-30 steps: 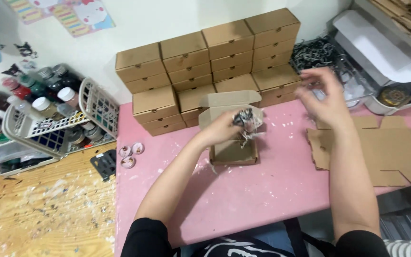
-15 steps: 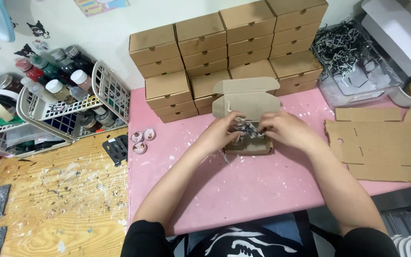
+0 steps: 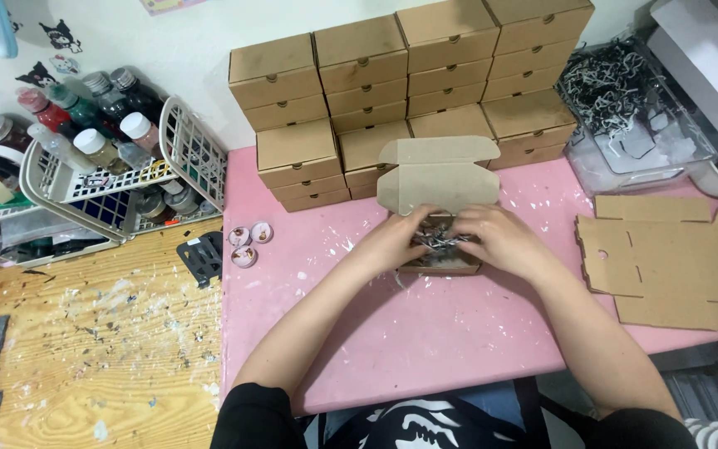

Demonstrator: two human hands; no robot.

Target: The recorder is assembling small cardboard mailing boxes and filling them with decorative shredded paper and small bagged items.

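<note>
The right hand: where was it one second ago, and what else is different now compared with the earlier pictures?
One second ago the right hand was raised toward the clear bin of shredded paper. It has come back and now presses, with the left hand, on the shredded filler in the open cardboard box. The left hand stayed at the box. The box, the stacked closed boxes and the flat cardboard blanks did not move.

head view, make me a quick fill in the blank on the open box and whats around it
1. Both hands press shredded paper into the open ____ box.
2. The box's lid stands ____.
3. The tabletop under the box is ____.
4. Flat cardboard blanks lie to the ____ of the box.

Missing words: cardboard; open; pink; right
</note>
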